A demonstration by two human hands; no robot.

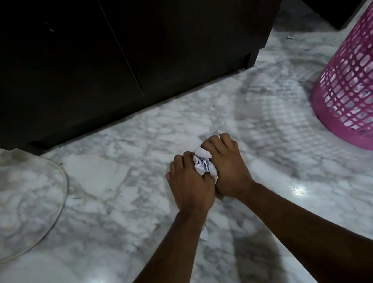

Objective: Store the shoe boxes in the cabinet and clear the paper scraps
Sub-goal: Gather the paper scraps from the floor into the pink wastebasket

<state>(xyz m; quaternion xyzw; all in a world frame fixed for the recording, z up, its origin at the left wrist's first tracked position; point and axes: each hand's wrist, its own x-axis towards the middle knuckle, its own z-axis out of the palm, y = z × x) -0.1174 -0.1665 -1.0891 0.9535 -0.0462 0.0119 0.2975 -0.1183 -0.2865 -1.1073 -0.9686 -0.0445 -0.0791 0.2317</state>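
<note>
Both hands, left hand (190,184) and right hand (228,166), press the crumpled paper scraps (204,164) between curled fingers on the floor (113,175); the pink basket (364,82) stands to the right, nearer the right hand.

We identify a room in a home. The floor (117,165) is polished white-and-grey marble with ceiling-light glare. A dark wooden cabinet (96,53) with two closed doors stands on it. A pink plastic lattice basket (362,83) sits at right, and a pale cable (54,215) loops across the floor at left.
</note>
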